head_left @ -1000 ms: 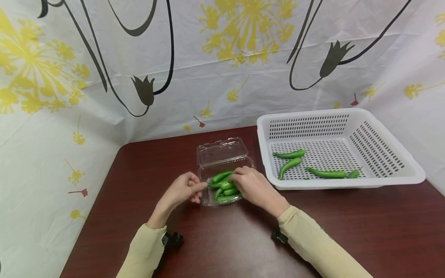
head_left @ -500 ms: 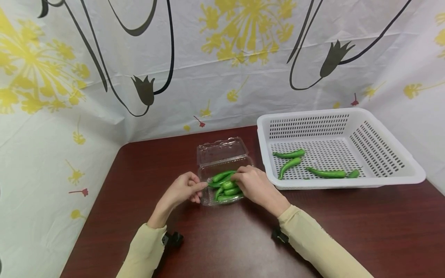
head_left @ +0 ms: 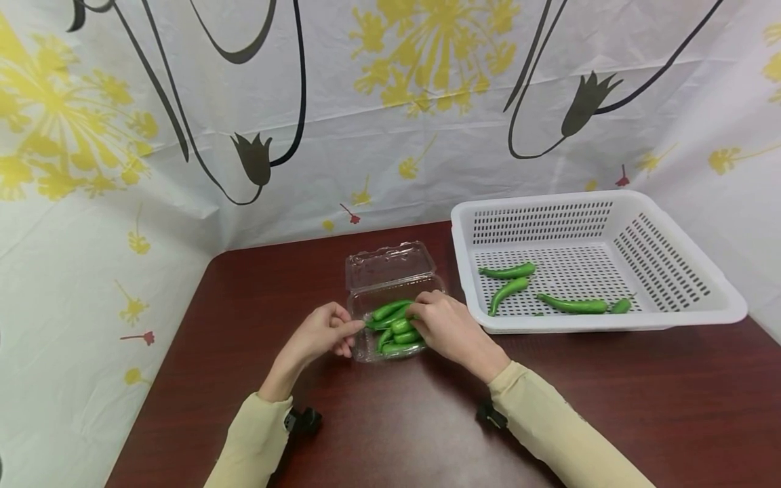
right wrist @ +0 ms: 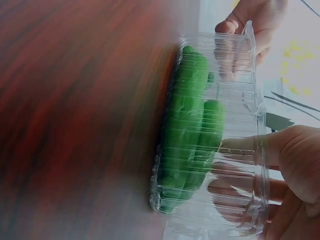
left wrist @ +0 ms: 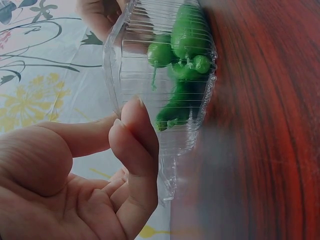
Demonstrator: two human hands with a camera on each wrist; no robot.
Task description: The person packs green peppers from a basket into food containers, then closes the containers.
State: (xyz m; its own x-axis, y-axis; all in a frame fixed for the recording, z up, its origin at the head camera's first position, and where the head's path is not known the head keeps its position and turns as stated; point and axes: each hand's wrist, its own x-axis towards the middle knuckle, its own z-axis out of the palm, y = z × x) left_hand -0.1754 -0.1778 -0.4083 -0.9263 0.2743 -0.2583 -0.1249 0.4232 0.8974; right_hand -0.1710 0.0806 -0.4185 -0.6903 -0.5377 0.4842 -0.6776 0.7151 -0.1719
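An open clear plastic clamshell box lies on the table with several green chili peppers inside. My left hand pinches the box's left rim between thumb and index finger; the left wrist view shows this left hand close up. My right hand reaches over the box's right side, its fingertips down among the peppers. Through the clear wall in the right wrist view, the thumb and fingers of that right hand are at an upper green chili pepper. The fingertips are partly blurred by the ridged plastic.
A white perforated basket stands at the right with several green chili peppers on its floor. The box's clear lid is folded back toward the flowered wall cloth. Dark red tabletop lies in front.
My right hand has shifted slightly to the right within the box, and the peppers under its fingers have moved a little. My left hand has stayed on the rim.
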